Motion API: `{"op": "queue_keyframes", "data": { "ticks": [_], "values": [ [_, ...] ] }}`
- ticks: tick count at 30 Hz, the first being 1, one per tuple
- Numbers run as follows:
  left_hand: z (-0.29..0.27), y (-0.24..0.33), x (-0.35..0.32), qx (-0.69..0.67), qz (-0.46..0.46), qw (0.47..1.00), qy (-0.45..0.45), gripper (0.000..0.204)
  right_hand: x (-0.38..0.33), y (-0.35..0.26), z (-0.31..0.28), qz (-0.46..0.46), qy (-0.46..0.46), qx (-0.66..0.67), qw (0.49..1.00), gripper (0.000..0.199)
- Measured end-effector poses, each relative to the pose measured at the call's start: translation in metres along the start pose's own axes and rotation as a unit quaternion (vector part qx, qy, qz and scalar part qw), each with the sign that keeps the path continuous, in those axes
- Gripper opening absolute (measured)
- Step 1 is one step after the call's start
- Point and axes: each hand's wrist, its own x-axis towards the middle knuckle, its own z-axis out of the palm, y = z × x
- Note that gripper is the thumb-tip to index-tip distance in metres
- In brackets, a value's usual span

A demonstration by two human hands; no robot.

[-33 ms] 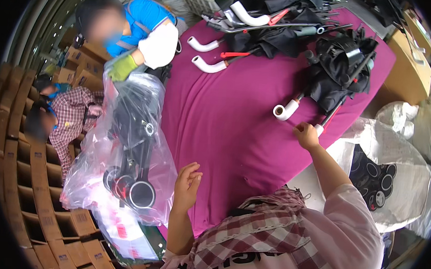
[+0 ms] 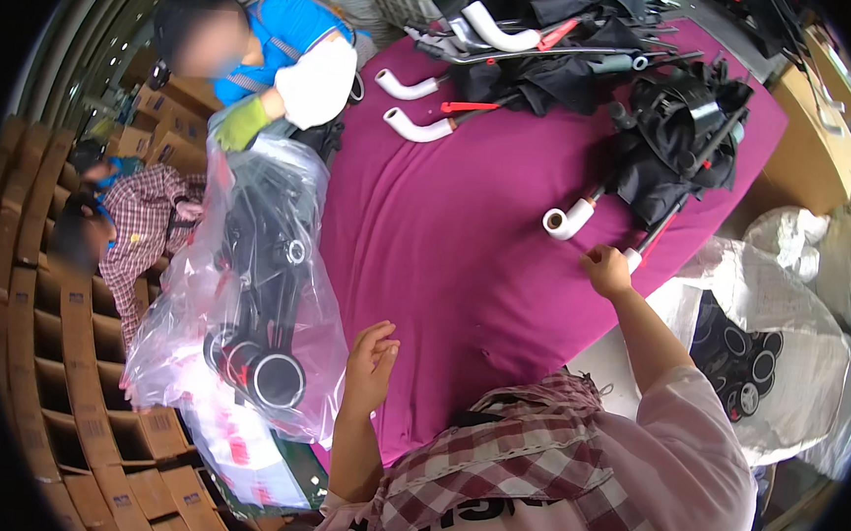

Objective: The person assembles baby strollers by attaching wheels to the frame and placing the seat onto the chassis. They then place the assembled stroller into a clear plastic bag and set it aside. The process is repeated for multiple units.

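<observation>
Over the near part of a purple cloth-covered table (image 2: 446, 257), my left hand (image 2: 369, 368) is raised with its fingers loosely bent and apart, holding nothing. My right hand (image 2: 608, 271) is closed at the lower end of a white handle (image 2: 634, 258), much of which it hides. That handle sits on a dark shaft in a bundle of black folded fabric and rods (image 2: 681, 135), which looks like folded umbrellas. Just left of it, a second white handle (image 2: 569, 219), curved with a hole in its end, points toward me.
More black bundles (image 2: 557, 82) with white curved handles lie at the far edge. On the left, a co-worker's green-gloved hand (image 2: 243, 124) touches a clear plastic bag (image 2: 175, 317) of black parts with round ends. Cardboard boxes (image 2: 76, 330) stand beyond. A white sack (image 2: 812, 381) with black round parts stands right.
</observation>
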Motion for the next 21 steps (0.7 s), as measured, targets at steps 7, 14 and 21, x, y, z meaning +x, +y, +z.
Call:
{"op": "queue_keyframes", "data": {
  "ticks": [7, 14, 21],
  "values": [
    [-0.017, -0.063, -0.022, 0.055, -0.11, 0.992, -0.018, 0.039, -0.007, 0.018, -0.006, 0.019, -0.031, 0.165, 0.986, 0.027],
    [-0.08, -0.162, -0.086, -0.009, -0.029, 0.991, 0.13, 0.049, -0.052, 0.03, -0.019, 0.137, 0.182, 0.136, 0.964, 0.038],
    [-0.124, -0.213, -0.111, -0.122, 0.036, 0.986, 0.111, 0.046, -0.123, -0.023, 0.121, -0.04, 0.107, 0.044, 0.992, 0.029]
  ]
}}
